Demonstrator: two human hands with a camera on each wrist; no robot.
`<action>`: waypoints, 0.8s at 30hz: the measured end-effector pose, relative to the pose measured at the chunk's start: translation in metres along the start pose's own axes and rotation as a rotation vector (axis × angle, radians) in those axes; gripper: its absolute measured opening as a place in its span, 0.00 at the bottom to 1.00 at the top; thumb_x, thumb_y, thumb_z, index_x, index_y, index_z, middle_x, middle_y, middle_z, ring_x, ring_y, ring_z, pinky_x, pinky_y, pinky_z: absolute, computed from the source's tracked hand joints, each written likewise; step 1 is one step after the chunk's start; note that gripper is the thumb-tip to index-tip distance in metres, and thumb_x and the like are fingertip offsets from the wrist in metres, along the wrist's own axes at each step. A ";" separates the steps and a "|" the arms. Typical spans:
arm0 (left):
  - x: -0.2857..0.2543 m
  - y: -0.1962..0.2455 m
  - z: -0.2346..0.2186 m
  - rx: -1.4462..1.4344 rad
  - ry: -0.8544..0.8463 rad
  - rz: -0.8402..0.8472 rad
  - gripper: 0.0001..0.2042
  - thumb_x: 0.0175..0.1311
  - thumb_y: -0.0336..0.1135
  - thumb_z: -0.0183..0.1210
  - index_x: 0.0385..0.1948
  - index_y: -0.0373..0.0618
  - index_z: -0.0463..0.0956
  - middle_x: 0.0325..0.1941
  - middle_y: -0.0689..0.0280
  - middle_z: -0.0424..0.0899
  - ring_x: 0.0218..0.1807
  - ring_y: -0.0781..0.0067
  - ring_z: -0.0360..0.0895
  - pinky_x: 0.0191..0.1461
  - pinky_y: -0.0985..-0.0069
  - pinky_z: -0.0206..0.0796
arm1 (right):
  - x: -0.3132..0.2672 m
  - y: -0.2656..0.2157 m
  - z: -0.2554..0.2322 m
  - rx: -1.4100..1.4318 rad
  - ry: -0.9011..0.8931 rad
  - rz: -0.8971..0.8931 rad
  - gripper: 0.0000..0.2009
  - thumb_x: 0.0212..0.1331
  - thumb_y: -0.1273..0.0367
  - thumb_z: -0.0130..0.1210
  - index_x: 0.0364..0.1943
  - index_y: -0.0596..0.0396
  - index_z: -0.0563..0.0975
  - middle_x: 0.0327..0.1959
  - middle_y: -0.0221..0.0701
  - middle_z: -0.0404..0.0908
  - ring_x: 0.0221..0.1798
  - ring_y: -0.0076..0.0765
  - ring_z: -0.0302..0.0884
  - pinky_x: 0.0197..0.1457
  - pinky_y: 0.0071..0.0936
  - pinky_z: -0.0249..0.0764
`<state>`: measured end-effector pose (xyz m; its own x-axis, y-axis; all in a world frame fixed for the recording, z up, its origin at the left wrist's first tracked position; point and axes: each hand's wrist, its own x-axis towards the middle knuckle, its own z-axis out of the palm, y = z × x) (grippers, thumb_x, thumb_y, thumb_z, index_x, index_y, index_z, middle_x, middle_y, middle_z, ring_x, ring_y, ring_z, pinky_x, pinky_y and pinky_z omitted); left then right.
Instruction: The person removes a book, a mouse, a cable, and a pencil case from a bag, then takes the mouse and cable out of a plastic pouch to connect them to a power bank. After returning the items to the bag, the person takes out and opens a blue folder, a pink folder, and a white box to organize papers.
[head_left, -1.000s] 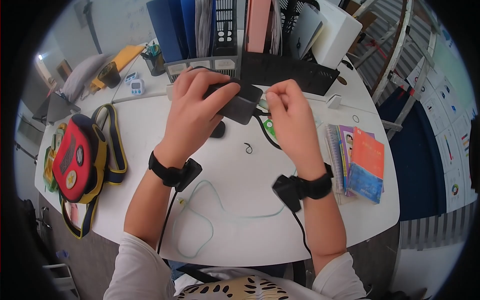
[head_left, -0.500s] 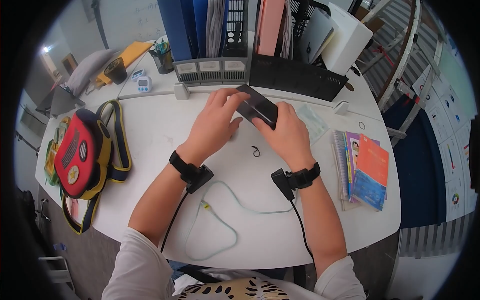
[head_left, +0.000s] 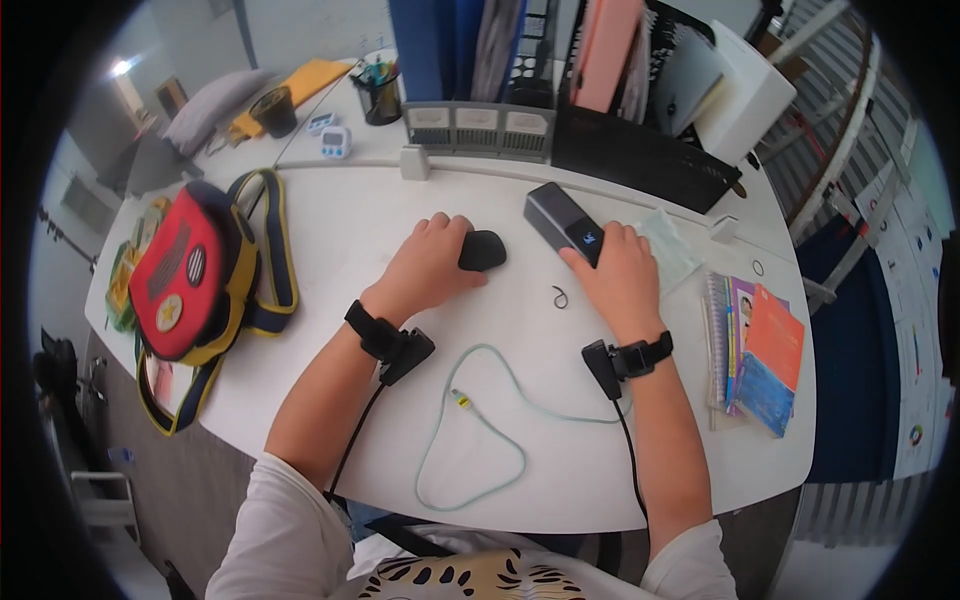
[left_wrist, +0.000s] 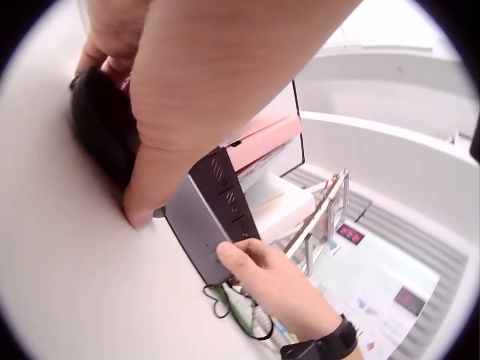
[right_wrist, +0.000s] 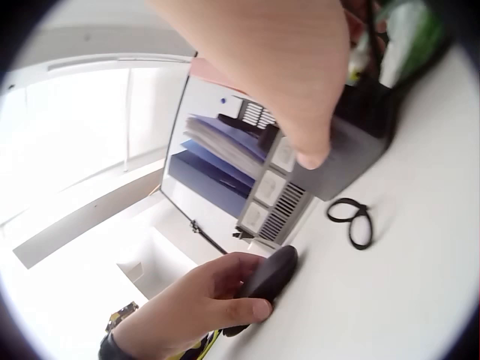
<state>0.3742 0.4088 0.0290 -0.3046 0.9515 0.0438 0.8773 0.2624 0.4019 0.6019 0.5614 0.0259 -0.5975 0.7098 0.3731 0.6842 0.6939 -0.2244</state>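
Note:
My left hand (head_left: pixel 425 265) grips a black computer mouse (head_left: pixel 484 251) from its left side. In the right wrist view, the thumb and fingers of that hand straddle the mouse (right_wrist: pixel 270 283), which tilts on its edge. My right hand (head_left: pixel 622 285) holds the near end of a dark grey power bank (head_left: pixel 556 220), thumb on its top and fingers along the far side. A small blue mark glows on its glossy face. Between the hands lies a thin black loop (head_left: pixel 559 297). A pale green cable (head_left: pixel 522 460) with a yellow-marked plug curls on the table nearer to me.
A red and navy bag (head_left: pixel 185 275) stands at the left. Notebooks and books (head_left: pixel 770 350) are stacked at the right, behind my right wrist a clear plastic bag (head_left: pixel 672 250). File holders (head_left: pixel 480 135) line the back, beside a pen cup (head_left: pixel 379 100) and small white timers (head_left: pixel 336 142).
The power bank went from my left hand to both hands, then to my right hand alone, lower and further right. My left hand has moved onto the mouse. The blue mark has appeared.

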 end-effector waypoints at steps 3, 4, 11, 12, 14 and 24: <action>-0.011 0.003 -0.016 -0.404 0.001 -0.245 0.33 0.58 0.46 0.76 0.60 0.40 0.71 0.54 0.57 0.81 0.53 0.58 0.82 0.59 0.64 0.76 | -0.002 -0.025 -0.028 -0.049 0.159 -0.130 0.21 0.62 0.56 0.71 0.44 0.59 0.78 0.42 0.43 0.83 0.49 0.55 0.82 0.48 0.50 0.78; -0.013 0.001 -0.020 -0.711 0.001 -0.401 0.33 0.59 0.49 0.77 0.58 0.40 0.71 0.49 0.61 0.82 0.48 0.63 0.84 0.56 0.68 0.77 | -0.005 -0.039 -0.047 -0.052 0.148 -0.149 0.21 0.62 0.56 0.71 0.44 0.59 0.78 0.42 0.43 0.83 0.49 0.55 0.82 0.48 0.50 0.78; -0.012 -0.035 0.017 -1.994 -0.007 -0.125 0.18 0.79 0.52 0.60 0.52 0.48 0.71 0.46 0.64 0.84 0.47 0.71 0.83 0.56 0.72 0.79 | -0.062 -0.101 -0.039 0.226 -0.765 -0.460 0.17 0.59 0.57 0.71 0.32 0.57 0.80 0.33 0.40 0.84 0.38 0.51 0.84 0.42 0.41 0.80; -0.012 -0.035 0.017 -2.073 -0.017 -0.183 0.18 0.80 0.53 0.59 0.52 0.48 0.71 0.47 0.64 0.84 0.48 0.70 0.84 0.57 0.72 0.80 | -0.064 -0.104 -0.036 0.227 -0.769 -0.454 0.17 0.59 0.57 0.71 0.32 0.57 0.80 0.33 0.40 0.84 0.38 0.51 0.84 0.42 0.41 0.80; -0.012 -0.035 0.012 -2.109 -0.004 -0.241 0.18 0.80 0.52 0.58 0.53 0.47 0.71 0.49 0.63 0.85 0.48 0.70 0.84 0.57 0.72 0.80 | -0.063 -0.108 -0.034 0.219 -0.837 -0.440 0.18 0.61 0.56 0.69 0.32 0.57 0.79 0.32 0.40 0.85 0.38 0.53 0.84 0.42 0.43 0.79; -0.007 -0.044 0.019 -2.258 -0.023 -0.213 0.17 0.84 0.42 0.50 0.63 0.41 0.69 0.65 0.55 0.82 0.55 0.69 0.83 0.48 0.78 0.79 | -0.089 -0.130 -0.044 0.151 -0.784 -0.493 0.14 0.67 0.61 0.65 0.36 0.60 0.79 0.34 0.41 0.85 0.38 0.54 0.87 0.41 0.46 0.84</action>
<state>0.3449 0.3937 -0.0058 -0.2888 0.9489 -0.1270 -0.8729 -0.2066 0.4419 0.5842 0.4027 0.0619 -0.9544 0.1719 -0.2440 0.2497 0.9077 -0.3373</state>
